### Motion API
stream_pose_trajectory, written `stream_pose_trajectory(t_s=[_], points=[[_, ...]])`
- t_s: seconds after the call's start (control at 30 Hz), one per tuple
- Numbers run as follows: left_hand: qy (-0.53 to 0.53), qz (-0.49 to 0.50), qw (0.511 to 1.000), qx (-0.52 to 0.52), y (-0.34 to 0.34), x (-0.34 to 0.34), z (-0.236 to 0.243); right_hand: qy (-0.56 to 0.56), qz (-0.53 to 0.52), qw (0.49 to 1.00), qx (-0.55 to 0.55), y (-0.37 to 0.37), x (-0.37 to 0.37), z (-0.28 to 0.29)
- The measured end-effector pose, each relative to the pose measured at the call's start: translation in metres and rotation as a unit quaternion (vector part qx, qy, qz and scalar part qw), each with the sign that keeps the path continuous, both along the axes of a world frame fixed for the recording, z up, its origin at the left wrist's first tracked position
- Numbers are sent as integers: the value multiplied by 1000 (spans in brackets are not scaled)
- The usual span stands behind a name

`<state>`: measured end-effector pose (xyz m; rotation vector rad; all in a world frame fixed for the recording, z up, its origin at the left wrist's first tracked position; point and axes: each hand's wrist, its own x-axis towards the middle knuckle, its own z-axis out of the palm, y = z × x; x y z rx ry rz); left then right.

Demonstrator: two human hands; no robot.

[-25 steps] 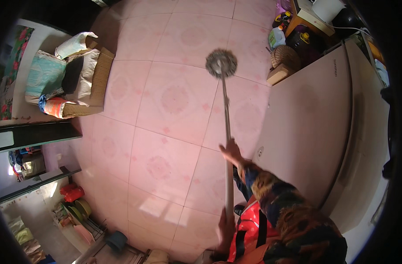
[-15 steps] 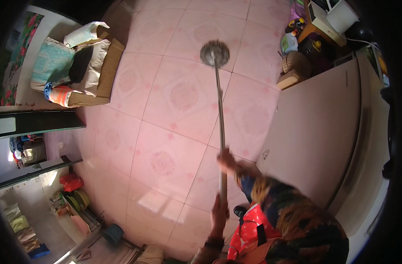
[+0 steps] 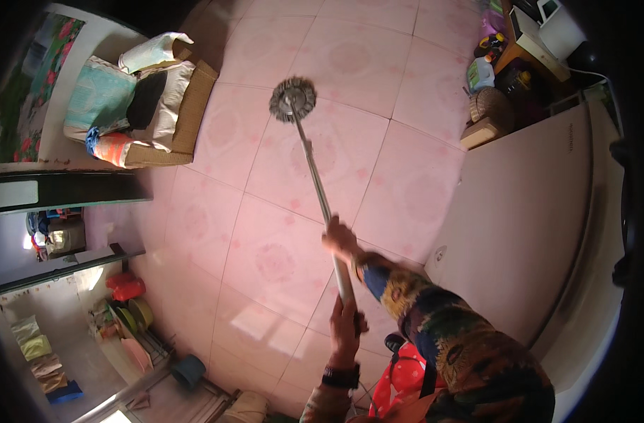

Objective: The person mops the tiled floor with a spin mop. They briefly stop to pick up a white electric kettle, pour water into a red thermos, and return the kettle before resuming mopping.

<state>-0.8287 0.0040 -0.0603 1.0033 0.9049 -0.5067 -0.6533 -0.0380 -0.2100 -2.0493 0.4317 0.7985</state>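
I hold a mop with both hands. Its round grey mop head [image 3: 292,99] rests on the pink tiled floor [image 3: 378,63], and its metal pole [image 3: 315,180] slants down toward me. My right hand [image 3: 339,240], in a patterned sleeve, grips the pole at the middle. My left hand [image 3: 345,326], with a dark wristband, grips the pole's lower end just below the right hand.
A cardboard box [image 3: 188,113] stuffed with pillows and cloths stands at the upper left. A large white cabinet-like appliance [image 3: 533,211] fills the right side. Baskets, bottles and clutter [image 3: 487,106] sit at the upper right. A blue bucket [image 3: 189,370] and coloured bowls [image 3: 128,314] lie at the lower left.
The mop head has swept to the left across the tiles, toward the cardboard box. Both hands stay on the pole.
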Motion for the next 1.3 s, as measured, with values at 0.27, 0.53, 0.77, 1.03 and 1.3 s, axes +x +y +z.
stream_pose_trajectory(t_s=[0.27,0.53,0.77,1.03,1.3], points=[[117,-60,979,158,10,-150,84,80,106,987,90,30,-216,40],[202,-2,973,114,27,-162,75,45,156,980,117,77,-226,49],[73,86,993,-28,12,-51,-10,14,133,990,37,60,-58,2],[-8,-349,920,181,4,-239,39,46,-13,999,-26,-36,-270,37],[-42,-356,907,222,-21,-185,1,9,-288,958,-10,-127,-195,-10]])
